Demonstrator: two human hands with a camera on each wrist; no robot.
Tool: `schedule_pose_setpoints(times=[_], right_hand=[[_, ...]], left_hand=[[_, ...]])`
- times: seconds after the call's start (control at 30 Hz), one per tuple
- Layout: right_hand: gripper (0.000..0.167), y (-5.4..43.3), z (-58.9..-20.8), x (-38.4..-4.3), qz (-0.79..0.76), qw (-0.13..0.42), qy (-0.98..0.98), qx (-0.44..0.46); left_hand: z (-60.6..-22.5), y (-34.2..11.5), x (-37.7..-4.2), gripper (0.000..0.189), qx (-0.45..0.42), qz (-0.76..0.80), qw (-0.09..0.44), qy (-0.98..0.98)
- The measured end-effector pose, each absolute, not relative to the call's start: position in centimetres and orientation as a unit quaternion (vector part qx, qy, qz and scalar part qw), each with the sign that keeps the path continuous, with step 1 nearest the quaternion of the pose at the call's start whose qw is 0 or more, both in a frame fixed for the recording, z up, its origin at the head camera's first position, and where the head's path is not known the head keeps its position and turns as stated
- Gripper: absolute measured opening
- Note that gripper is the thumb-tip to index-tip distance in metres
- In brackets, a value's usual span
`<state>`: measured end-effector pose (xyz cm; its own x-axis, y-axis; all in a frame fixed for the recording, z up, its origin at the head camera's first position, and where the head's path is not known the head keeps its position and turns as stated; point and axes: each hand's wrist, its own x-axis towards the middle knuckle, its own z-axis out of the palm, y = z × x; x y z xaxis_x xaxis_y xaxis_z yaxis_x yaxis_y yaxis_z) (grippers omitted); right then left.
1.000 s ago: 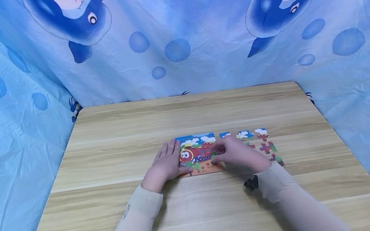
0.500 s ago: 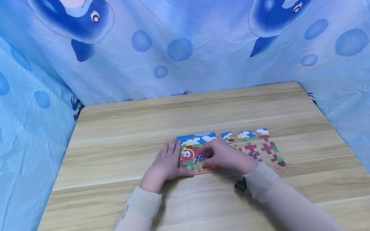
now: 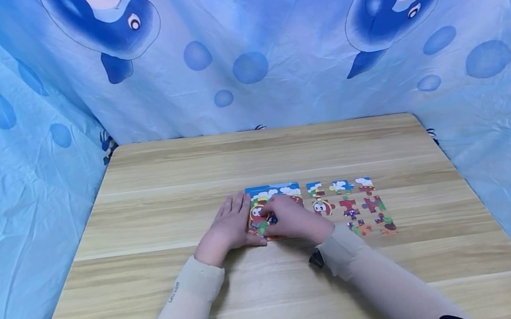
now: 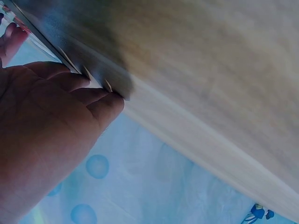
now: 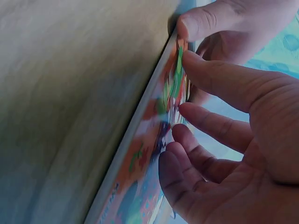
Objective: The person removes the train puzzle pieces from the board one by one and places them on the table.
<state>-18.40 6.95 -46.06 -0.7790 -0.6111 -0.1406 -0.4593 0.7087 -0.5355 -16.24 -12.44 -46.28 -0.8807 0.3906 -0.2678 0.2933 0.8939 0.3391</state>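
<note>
A cartoon train puzzle board (image 3: 272, 188) lies flat on the wooden table. My left hand (image 3: 227, 229) rests along its left edge, fingers straight and thumb by the near corner; in the left wrist view the fingertips (image 4: 110, 105) touch the table edge-on. Over the board's lower left, my right hand (image 3: 291, 219) pinches a puzzle piece with green on it (image 5: 177, 79) between thumb and index finger, low against the board. The other right fingers are loosely bent. The hand hides much of the piece and the board's middle.
Right of the board, several loose puzzle pieces lie in spaced rows, among them a face piece (image 3: 322, 207) and a red piece (image 3: 348, 207). My right forearm covers the near left of these rows. Blue dolphin-print curtain (image 3: 252, 105) surrounds the table (image 3: 162, 168).
My right hand has moved left across the board, from its right edge to its lower left. The left hand has stayed at the left edge. More loose pieces show now.
</note>
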Motion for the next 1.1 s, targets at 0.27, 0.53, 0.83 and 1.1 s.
schedule_pose_setpoints(times=[0.27, 0.53, 0.83, 1.1], right_hand=[[0.03, 6.5, -46.5, -18.8, -0.241, 0.167, 0.917, -0.27], [0.017, 7.0, -46.4, -18.7, -0.311, 0.174, 0.9, -0.252], [0.011, 7.4, -46.1, -18.7, -0.373, 0.186, 0.874, -0.251], [0.01, 8.4, -46.1, -18.8, -0.392, 0.185, 0.87, -0.234]], left_hand=[[-46.4, -12.4, -16.3, 0.125, 0.17, 0.145, 0.17, 0.96], [-46.4, -12.2, -16.3, 0.127, 0.165, 0.136, 0.167, 0.963], [-46.3, -12.2, -16.2, 0.126, 0.156, 0.127, 0.171, 0.964], [-46.3, -12.3, -16.1, 0.129, 0.145, 0.127, 0.169, 0.966]])
